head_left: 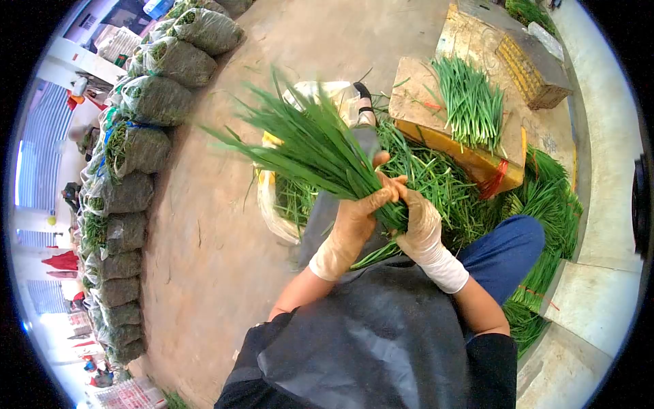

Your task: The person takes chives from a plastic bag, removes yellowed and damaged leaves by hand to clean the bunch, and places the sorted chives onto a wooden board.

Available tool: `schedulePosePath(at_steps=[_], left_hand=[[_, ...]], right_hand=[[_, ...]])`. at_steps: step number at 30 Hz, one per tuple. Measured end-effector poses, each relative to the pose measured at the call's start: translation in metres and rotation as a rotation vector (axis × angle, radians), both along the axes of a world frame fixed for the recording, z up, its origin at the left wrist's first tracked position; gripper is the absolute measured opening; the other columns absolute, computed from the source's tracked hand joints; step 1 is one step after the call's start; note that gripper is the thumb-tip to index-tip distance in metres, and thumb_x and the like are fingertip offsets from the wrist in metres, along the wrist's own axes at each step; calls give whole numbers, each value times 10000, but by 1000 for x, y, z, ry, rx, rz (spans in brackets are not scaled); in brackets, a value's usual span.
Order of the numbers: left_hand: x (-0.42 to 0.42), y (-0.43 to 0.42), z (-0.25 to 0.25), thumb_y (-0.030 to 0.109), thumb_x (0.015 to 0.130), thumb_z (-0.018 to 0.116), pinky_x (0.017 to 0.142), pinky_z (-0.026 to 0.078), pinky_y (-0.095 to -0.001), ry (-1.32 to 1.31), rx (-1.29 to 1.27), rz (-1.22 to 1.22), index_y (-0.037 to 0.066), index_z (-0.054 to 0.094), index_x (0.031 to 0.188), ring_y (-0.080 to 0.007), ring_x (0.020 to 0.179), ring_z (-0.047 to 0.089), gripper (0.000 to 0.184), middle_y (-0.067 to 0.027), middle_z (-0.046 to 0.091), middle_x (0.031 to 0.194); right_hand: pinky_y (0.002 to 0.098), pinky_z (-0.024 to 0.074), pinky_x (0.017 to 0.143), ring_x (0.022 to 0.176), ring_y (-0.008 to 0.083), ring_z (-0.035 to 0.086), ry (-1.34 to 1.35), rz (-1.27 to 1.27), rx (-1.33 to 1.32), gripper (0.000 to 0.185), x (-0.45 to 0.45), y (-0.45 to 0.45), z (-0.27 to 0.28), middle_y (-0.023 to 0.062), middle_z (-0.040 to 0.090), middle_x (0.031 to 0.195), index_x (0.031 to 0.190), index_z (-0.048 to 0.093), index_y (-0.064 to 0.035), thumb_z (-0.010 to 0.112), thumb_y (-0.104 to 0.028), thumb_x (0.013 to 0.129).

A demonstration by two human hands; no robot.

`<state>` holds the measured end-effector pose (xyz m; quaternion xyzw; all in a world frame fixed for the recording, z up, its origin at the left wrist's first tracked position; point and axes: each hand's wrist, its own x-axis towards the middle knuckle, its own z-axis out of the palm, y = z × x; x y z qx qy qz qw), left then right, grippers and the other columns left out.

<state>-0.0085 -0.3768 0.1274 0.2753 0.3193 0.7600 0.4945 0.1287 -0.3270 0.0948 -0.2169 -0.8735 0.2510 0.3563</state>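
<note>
A bunch of garlic chives (320, 146) is gripped in both hands above my lap, its leaves fanning out up and to the left, slightly blurred. My left hand (354, 221), in a thin pale glove, is closed around the bunch from the left. From the right, my right hand (419, 221), gloved the same way, wraps the lower end, with the fingers of both hands close together. Loose chives (436, 184) lie heaped just past my hands. A smaller bundle of chives (470, 99) rests on a low board-topped stand (415, 88) at the upper right.
Red ties (495, 180) hang at the stand's corner. Stacked chives (538, 204) lie along the right side. A pale plastic bag (278, 218) holds greens in front of me. Several stuffed sacks (160, 99) line the left. A yellow-sided block (535, 71) sits behind the bundle.
</note>
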Motion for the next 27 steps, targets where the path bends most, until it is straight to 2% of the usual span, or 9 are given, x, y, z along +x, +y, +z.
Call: schedulePosePath(at_steps=[5, 6, 8, 12, 18, 21, 23, 25, 27], left_hand=[[-5, 3, -12, 195, 780, 718, 1008, 369, -460, 182, 60, -53, 30, 536, 960, -153, 675, 557, 305, -30, 547, 688], [0, 1, 13, 253, 759, 730, 856, 447, -369, 186, -44, -10, 41, 502, 820, -167, 597, 496, 317, -48, 522, 659], [0, 0, 26, 248, 755, 733, 820, 454, -345, 181, -86, -4, 41, 504, 807, -164, 598, 494, 312, -48, 511, 653], [9, -1, 29, 201, 773, 727, 758, 461, -284, 188, -159, 1, 19, 563, 900, -155, 698, 553, 276, -43, 579, 750], [20, -3, 40, 116, 748, 725, 646, 455, -256, 226, -209, 78, 15, 590, 957, -122, 685, 566, 269, -22, 604, 768], [13, -5, 46, 94, 763, 695, 621, 446, -250, 299, -269, -3, 15, 592, 904, -127, 671, 566, 192, -26, 600, 741], [10, -4, 45, 96, 782, 680, 613, 444, -251, 310, -306, -19, 16, 593, 875, -129, 667, 567, 151, -29, 598, 730], [7, -2, 41, 131, 812, 668, 602, 436, -250, 140, -437, -49, 14, 597, 860, -123, 655, 557, 145, -28, 594, 711], [3, -2, 35, 149, 825, 668, 600, 434, -250, 175, -379, -61, 4, 597, 857, -116, 639, 546, 165, -21, 590, 689]], right_hand=[[394, 443, 925, 1102, 356, 529, 47, 156, -252, 974, 10, 8, 16, 165, 504, 1214, 1382, 278, -91, 829, -200, 586], [399, 429, 944, 1126, 352, 510, 68, 230, -271, 956, 11, 14, 29, 162, 493, 1223, 1378, 308, -101, 836, -240, 593], [417, 390, 984, 1193, 342, 453, -7, 183, -205, 820, 23, 20, 51, 158, 451, 1257, 1307, 466, -111, 843, -316, 608], [347, 494, 774, 926, 260, 603, 312, 13, 21, 334, 12, 22, 82, 69, 607, 1015, 1055, 621, -111, 708, -178, 740], [365, 482, 724, 800, 258, 597, -7, 10, 622, 284, -8, 39, 120, 24, 603, 868, 971, 655, -134, 714, -118, 693], [350, 480, 694, 779, 249, 602, 76, 117, 497, 192, 2, 42, 121, 15, 610, 816, 881, 684, -142, 726, -127, 695], [326, 496, 686, 762, 182, 612, 322, 127, 57, 88, 17, 39, 133, 39, 635, 771, 809, 709, -100, 730, -103, 723], [371, 476, 828, 893, 248, 615, 356, 233, -223, 212, 46, 56, 127, 104, 642, 964, 959, 676, -74, 708, -165, 769], [376, 456, 878, 978, 294, 583, 40, -67, 6, 317, 38, 62, 98, 162, 601, 1071, 1066, 637, -42, 696, -199, 797]])
